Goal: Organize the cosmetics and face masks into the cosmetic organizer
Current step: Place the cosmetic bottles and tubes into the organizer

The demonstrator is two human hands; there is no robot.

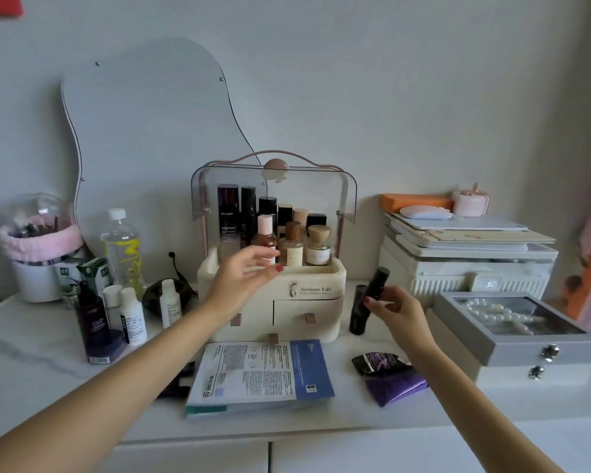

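The cream cosmetic organizer [316, 279] stands at the middle of the desk with its clear lid raised and several bottles [289, 240] in its top tray. My left hand [244, 278] hovers open in front of that tray, holding nothing. My right hand [394, 310] grips a black tube [376, 281], tilted, to the right of the organizer. Another black tube [357, 308] stands upright beside it. A stack of face mask packets [256, 373] lies flat in front of the organizer. Dark and purple sachets [391, 377] lie to the right of the masks.
Several bottles and small boxes [116, 302] crowd the left side, with a brush holder [38, 254] and a wavy mirror [144, 138] behind. On the right are a grey jewellery box [522, 339] with pearls and a white box stacked with flat items [471, 254].
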